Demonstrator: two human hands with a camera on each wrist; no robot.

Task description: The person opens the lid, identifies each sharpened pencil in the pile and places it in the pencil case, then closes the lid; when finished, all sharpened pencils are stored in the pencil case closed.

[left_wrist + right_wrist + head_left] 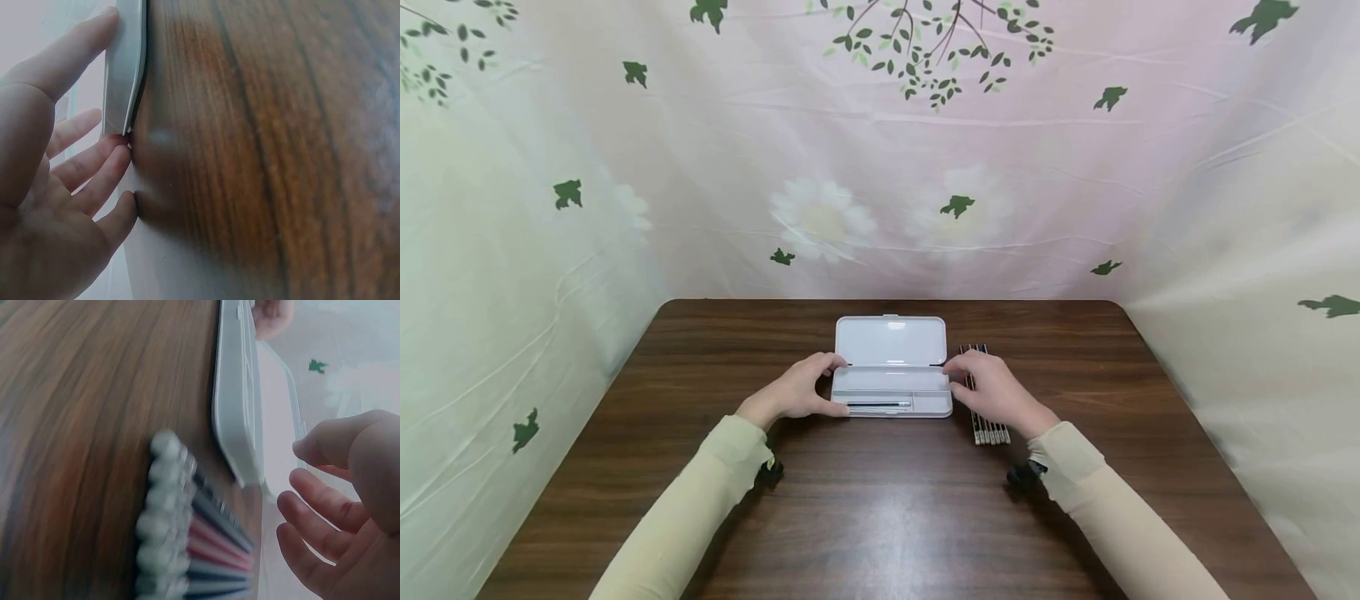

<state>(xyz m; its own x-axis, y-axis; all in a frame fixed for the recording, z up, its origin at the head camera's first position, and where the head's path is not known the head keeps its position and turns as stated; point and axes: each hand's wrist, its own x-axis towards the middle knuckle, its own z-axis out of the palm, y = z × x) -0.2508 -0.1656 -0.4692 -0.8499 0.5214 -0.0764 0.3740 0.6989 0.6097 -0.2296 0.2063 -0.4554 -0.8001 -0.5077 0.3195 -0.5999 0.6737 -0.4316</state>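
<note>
One pale, glossy, rectangular hinged case [868, 380] lies open, centre of frame, on a dark wood-grained table [880, 517]. Left hand [796, 390]: fingers spread, touching the case's left end. Right hand [994, 393]: fingers bent, slightly apart, at its right end, contact unclear, beside slim pale-ended pencils [992, 435] in a row. Front-left compartment holds thin sticks [880, 405].

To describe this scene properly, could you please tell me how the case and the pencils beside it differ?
The case is a wide, pale box; the pencils are slim, with dark or reddish bodies and pale ends. The case lies crosswise, lid open; the pencils lie side by side, running roughly front to back. Both rest on the table.
</note>
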